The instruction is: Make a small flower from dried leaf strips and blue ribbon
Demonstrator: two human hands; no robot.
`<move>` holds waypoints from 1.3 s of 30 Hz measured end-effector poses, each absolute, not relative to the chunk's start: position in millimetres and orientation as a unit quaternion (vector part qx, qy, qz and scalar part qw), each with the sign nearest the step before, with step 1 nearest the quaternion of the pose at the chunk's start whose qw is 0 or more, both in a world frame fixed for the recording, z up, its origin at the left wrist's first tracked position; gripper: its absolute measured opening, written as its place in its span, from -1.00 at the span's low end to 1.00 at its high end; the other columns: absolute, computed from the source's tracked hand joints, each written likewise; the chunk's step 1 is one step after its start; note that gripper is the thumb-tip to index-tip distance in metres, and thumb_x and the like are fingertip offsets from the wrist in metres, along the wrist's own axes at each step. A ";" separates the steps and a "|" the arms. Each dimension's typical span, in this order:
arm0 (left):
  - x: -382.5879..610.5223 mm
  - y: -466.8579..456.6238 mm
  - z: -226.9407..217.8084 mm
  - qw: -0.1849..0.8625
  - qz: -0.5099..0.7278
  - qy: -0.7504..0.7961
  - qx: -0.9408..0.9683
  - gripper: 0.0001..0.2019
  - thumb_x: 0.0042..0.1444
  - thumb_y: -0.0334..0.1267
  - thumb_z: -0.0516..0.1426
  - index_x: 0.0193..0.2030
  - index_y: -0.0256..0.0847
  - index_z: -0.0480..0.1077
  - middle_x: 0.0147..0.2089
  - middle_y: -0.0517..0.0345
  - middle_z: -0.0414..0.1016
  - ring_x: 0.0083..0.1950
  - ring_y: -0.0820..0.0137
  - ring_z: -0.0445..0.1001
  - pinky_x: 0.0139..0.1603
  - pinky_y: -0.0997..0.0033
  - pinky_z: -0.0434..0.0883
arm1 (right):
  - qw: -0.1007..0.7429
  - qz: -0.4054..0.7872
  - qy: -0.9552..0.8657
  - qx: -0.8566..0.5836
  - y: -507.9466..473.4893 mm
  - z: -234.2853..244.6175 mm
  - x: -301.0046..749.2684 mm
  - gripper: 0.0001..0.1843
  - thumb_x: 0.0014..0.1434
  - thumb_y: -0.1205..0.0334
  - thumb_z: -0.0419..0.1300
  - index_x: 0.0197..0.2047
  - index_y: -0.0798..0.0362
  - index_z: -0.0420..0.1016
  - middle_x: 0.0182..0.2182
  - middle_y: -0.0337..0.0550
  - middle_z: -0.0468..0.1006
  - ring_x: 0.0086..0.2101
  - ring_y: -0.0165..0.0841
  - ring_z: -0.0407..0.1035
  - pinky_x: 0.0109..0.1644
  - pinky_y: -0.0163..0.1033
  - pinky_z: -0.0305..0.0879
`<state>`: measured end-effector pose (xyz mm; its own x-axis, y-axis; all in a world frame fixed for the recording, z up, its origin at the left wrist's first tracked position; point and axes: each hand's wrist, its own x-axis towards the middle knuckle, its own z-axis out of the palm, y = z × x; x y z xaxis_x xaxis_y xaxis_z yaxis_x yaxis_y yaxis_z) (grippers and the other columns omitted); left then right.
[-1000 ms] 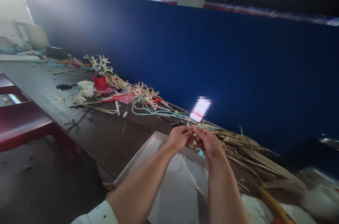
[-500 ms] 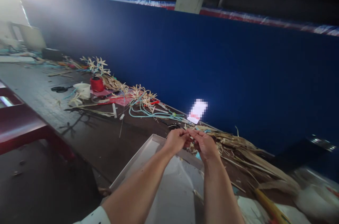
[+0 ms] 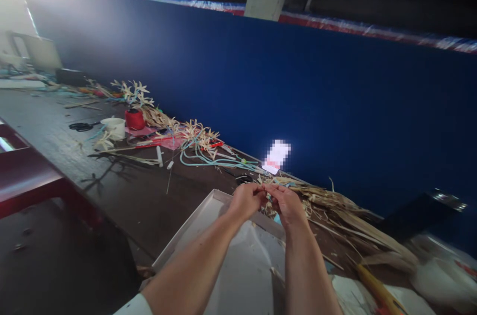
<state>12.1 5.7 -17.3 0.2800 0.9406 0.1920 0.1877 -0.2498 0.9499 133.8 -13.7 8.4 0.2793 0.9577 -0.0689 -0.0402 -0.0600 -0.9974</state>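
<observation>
My left hand (image 3: 246, 200) and my right hand (image 3: 288, 204) meet fingertip to fingertip above the far rim of a shallow white tray (image 3: 194, 228). Both are closed in a pinch on a small piece of dried straw-coloured leaf (image 3: 269, 190) held between them. The piece is mostly hidden by my fingers. Just behind and to the right of my hands lies a heap of dried leaf strips (image 3: 335, 205) on the dark wooden table (image 3: 122, 186).
Along the blue wall (image 3: 298, 91) lie straw flowers (image 3: 197, 131), light blue cords (image 3: 208, 158), a red spool (image 3: 134, 118), a white cup (image 3: 114, 126) and black scissors (image 3: 80, 126). A red bench (image 3: 26, 181) stands at left. A yellow-handled tool (image 3: 372, 282) lies at lower right.
The view has shifted slightly. My hands stay pinched together over the tray's far rim, with only small finger movements on the leaf piece.
</observation>
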 end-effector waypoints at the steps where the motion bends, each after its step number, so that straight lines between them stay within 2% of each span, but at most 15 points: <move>1: 11.4 5.2 -17.2 0.415 0.423 0.433 0.679 -0.75 0.04 -0.17 0.04 -0.39 -0.26 0.50 -0.47 0.17 0.48 -0.46 0.47 0.37 -0.46 0.56 0.24 | 0.557 0.447 -0.400 -0.574 -14.0 8.7 133.2 -0.63 -0.32 0.06 0.40 -0.45 0.14 0.53 -0.75 -0.35 0.22 -0.71 -0.57 -0.04 -0.66 -0.38 -0.18; 9: 8.0 -0.2 -14.6 0.333 0.423 0.445 0.715 -0.74 0.07 -0.21 0.00 -0.37 -0.22 0.50 -0.41 0.14 0.52 -0.36 0.42 0.40 -0.38 0.53 0.21 | 0.552 0.454 -0.404 -0.570 -13.9 6.7 133.4 -0.59 -0.31 0.04 0.39 -0.42 0.16 0.53 -0.76 -0.37 0.21 -0.72 -0.59 -0.07 -0.66 -0.38 -0.22; 19: 8.5 -2.5 -13.5 0.328 0.418 0.449 0.719 -0.74 0.10 -0.24 -0.02 -0.35 -0.21 0.49 -0.35 0.10 0.54 -0.31 0.40 0.44 -0.31 0.51 0.24 | 0.546 0.454 -0.413 -0.570 -11.2 3.9 134.5 -0.60 -0.30 0.02 0.38 -0.43 0.14 0.53 -0.75 -0.35 0.24 -0.72 -0.57 -0.04 -0.65 -0.36 -0.22; 32: 8.0 -2.9 -11.6 0.319 0.408 0.459 0.722 -0.74 0.10 -0.26 -0.02 -0.33 -0.22 0.50 -0.35 0.09 0.54 -0.34 0.41 0.42 -0.36 0.52 0.21 | 0.545 0.452 -0.407 -0.577 -11.0 3.4 132.1 -0.63 -0.29 0.02 0.38 -0.46 0.12 0.52 -0.76 -0.34 0.25 -0.74 -0.57 -0.08 -0.67 -0.35 -0.26; 39: 8.4 -2.0 -12.0 0.310 0.413 0.458 0.723 -0.73 0.12 -0.22 -0.02 -0.32 -0.21 0.50 -0.38 0.10 0.53 -0.37 0.41 0.41 -0.39 0.52 0.19 | 0.558 0.454 -0.395 -0.571 -9.5 1.1 132.6 -0.66 -0.30 0.04 0.38 -0.48 0.10 0.50 -0.74 -0.34 0.26 -0.71 -0.55 0.00 -0.65 -0.36 -0.19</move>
